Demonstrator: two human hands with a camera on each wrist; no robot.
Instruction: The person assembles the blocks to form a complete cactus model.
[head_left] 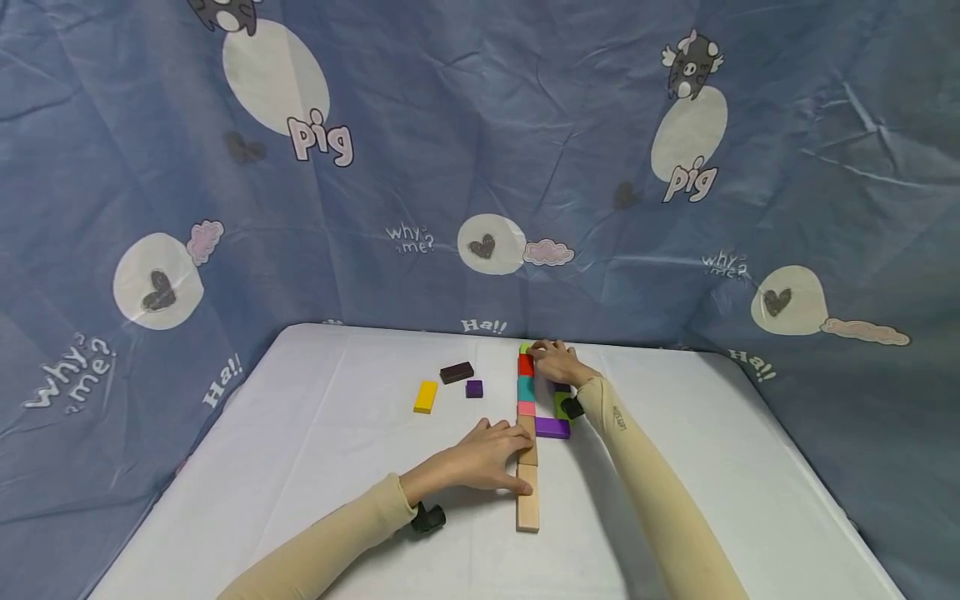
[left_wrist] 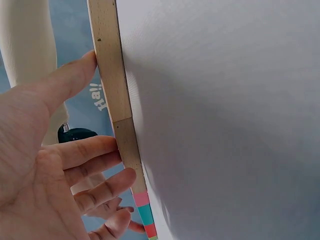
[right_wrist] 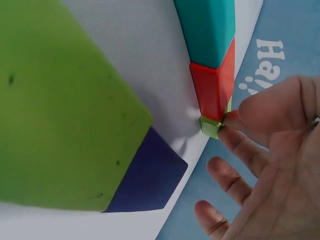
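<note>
A straight row of blocks runs away from me. Its near end is two long plain wood blocks (head_left: 528,508), followed by a pink block (head_left: 527,408), a teal block (head_left: 527,389), a red block (right_wrist: 207,90) and a small light green block (right_wrist: 210,127). My left hand (head_left: 487,457) lies along the row's left side, fingers spread, thumb and fingertips touching the wood blocks (left_wrist: 112,75). At the far end my right hand (head_left: 558,364) pinches the light green block with its fingertips, the other fingers extended.
Right of the row lie a purple block (head_left: 552,427), a larger green block (right_wrist: 60,115) and a dark purple block (right_wrist: 147,175). To its left are a yellow block (head_left: 425,397), a dark brown block (head_left: 457,372) and a small purple block (head_left: 474,389) on the white table (head_left: 337,417).
</note>
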